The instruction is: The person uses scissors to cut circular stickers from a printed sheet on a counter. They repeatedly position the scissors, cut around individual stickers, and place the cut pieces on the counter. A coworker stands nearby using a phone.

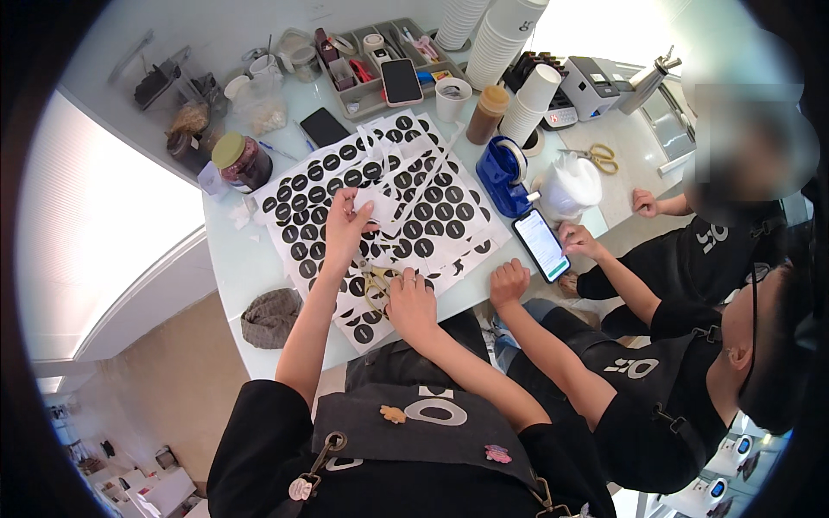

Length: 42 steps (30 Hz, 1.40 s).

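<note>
My left hand [348,228] is raised over sheets of round black stickers [315,194], pinching a small white piece of paper [377,204] between thumb and fingers. Below it, a pair of scissors with gold handles [368,289] lies on the sheets, blades pointing away from me. My right hand [412,305] rests at the near edge of the sheets, fingers curled against the right side of the scissor handles. Whether those fingers grip the handles is hidden. Loose white paper strips [424,183] lie across the stickers.
A brown cloth scrunchie [271,318] and a lidded jar [241,162] sit left. Behind are a dark phone [324,128], an organizer tray [353,107] and stacked cups [495,48]. Rightward stands a blue tape dispenser [502,184]; a co-worker's hand [578,241] touches a lit phone [542,246].
</note>
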{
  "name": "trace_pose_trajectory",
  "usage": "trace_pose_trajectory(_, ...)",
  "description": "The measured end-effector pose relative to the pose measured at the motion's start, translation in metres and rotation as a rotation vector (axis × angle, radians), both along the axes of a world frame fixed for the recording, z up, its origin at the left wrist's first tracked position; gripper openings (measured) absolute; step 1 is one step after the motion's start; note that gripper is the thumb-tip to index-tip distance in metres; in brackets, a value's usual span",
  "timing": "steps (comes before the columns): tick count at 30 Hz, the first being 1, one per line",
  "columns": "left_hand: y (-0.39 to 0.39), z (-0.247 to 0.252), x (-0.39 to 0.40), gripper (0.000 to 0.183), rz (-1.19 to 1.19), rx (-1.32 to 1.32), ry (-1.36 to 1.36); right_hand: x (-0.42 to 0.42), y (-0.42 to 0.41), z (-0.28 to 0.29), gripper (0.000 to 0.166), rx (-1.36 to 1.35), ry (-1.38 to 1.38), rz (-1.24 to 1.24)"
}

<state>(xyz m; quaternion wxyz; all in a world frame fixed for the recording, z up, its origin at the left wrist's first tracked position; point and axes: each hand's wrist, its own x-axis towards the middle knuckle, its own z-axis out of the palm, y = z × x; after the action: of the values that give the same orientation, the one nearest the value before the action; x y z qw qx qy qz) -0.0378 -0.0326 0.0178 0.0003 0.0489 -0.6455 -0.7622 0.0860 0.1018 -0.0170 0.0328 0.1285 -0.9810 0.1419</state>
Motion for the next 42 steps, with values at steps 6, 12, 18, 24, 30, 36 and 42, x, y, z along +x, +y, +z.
trace_pose_trajectory(6,0.003,0.023,0.019,0.022,-0.071,0.096,0.292,-0.002,-0.002,-0.003,0.018,0.037,-0.01,0.043)
trace_pose_trajectory(12,-0.003,0.052,0.035,0.023,-0.121,-0.073,0.537,-0.001,-0.007,-0.012,0.023,-0.002,-0.036,0.01)
trace_pose_trajectory(18,0.002,0.055,0.041,0.034,-0.158,0.001,0.508,-0.005,-0.009,-0.016,0.047,-0.011,-0.237,-0.021)
trace_pose_trajectory(24,0.008,0.056,0.044,0.061,-0.08,0.21,0.398,-0.016,0.008,0.021,0.036,-0.355,-0.504,-0.097)
trace_pose_trajectory(30,-0.021,0.055,0.044,0.062,-0.013,0.028,0.238,0.005,0.028,-0.014,0.023,-0.787,-0.773,-0.065)
trace_pose_trajectory(36,-0.02,0.02,0.06,0.041,-0.073,-0.073,0.006,0.008,0.043,0.015,0.024,-1.552,-0.667,-0.216)
trace_pose_trajectory(42,0.001,0.004,0.096,0.039,-0.391,-0.069,-0.2,0.001,0.037,0.032,0.033,-1.603,-0.519,-0.45)
